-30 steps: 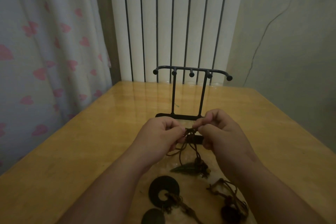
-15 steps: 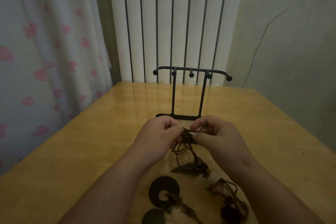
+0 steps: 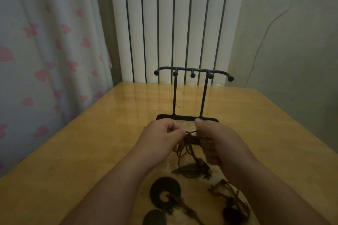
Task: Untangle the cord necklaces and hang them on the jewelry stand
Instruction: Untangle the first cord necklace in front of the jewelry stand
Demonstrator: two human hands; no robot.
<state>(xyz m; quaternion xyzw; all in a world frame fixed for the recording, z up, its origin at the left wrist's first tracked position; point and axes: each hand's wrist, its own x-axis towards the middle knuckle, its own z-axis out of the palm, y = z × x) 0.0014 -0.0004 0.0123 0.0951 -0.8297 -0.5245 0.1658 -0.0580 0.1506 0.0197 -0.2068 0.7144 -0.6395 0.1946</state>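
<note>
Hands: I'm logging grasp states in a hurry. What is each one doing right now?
Left hand: fingers curled, pinching the tangled cord.
Right hand: fingers curled, gripping the same cord.

Open tabletop (image 3: 82, 151) either side of the jewelry stand (image 3: 175, 117); loose pendants (image 3: 165, 192) at the near edge, radiator (image 3: 173, 23) behind.
</note>
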